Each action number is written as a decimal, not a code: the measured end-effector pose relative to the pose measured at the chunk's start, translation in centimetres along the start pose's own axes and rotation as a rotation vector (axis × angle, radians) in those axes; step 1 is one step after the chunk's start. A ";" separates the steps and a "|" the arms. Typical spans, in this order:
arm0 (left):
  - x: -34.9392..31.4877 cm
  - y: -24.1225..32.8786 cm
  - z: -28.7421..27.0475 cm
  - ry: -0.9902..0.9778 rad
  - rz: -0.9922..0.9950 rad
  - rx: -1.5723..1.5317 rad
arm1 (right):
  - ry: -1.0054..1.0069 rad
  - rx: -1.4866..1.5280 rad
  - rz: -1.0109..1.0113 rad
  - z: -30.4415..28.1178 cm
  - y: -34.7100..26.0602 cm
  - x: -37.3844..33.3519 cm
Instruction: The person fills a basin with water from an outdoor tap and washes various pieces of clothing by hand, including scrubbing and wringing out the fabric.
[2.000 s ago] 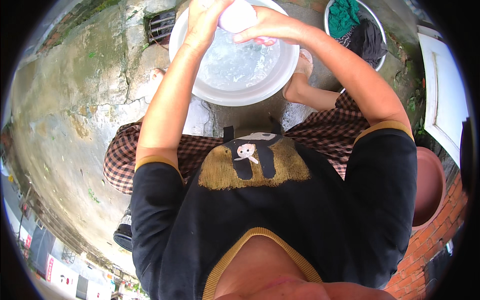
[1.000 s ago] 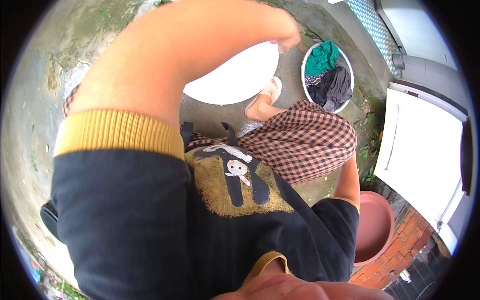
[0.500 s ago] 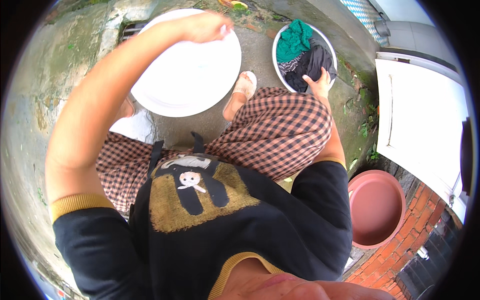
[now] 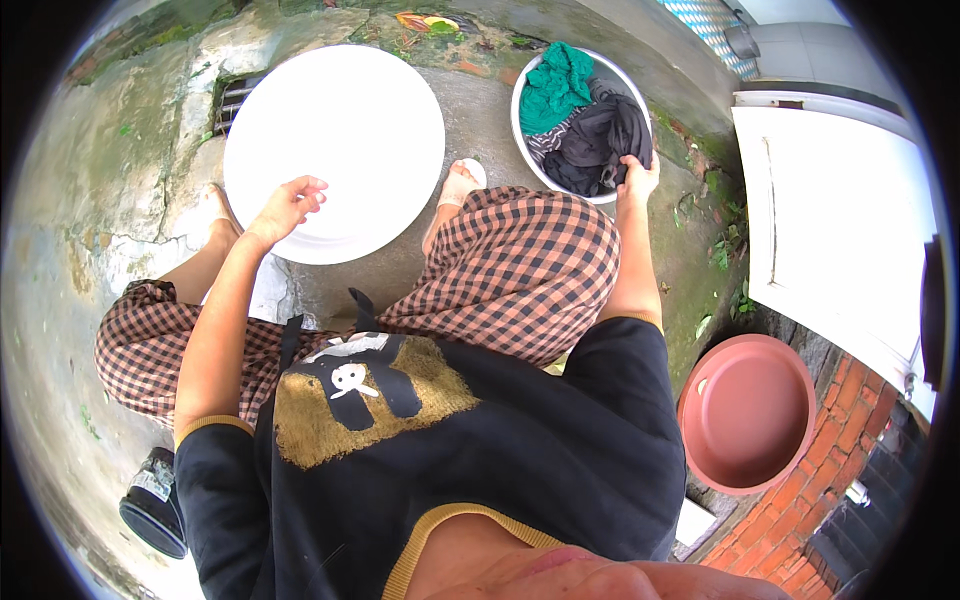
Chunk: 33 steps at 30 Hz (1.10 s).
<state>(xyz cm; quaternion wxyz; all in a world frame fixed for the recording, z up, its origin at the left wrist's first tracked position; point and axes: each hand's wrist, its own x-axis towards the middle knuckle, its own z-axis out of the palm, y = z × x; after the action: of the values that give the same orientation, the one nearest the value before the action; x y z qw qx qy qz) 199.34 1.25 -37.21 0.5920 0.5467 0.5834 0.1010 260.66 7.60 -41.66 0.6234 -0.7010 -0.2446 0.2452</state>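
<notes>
A large round white basin [image 4: 335, 130] stands on the ground between my feet, its inside so bright that little detail shows. Over its near left edge is my left hand [image 4: 292, 208], palm turned inward, fingers loosely bent and apart, holding nothing. To the right is a smaller metal basin [image 4: 518, 125] of laundry. In it lie a green garment [image 4: 556, 88], a black-and-white patterned cloth [image 4: 551, 142] and a black garment [image 4: 605, 130]. My right hand [image 4: 637, 180] grips the black garment at the basin's near right rim, some of the cloth hidden behind the fingers.
A reddish-brown tub [image 4: 750, 415] sits at the right beside brick paving [image 4: 840, 420]. Above it is a large white panel [image 4: 840, 210]. A black bucket [image 4: 155, 505] lies at the lower left. A drain grate [image 4: 231, 104] adjoins the white basin.
My left hand has come back toward me from the white basin's far right edge to its near left. My right hand, spread over the black garment before, has closed on it.
</notes>
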 end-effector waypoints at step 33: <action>5.2 -4.8 -7.7 0.546 0.092 -0.454 | -0.918 -0.451 -0.670 26.0 -31.5 -29.1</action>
<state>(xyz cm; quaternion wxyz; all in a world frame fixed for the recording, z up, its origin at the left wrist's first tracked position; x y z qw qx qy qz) 192.22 7.42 -41.76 0.5155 0.3798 0.6575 0.3970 220.53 11.52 -11.92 0.3340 -0.5235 -0.7412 0.2549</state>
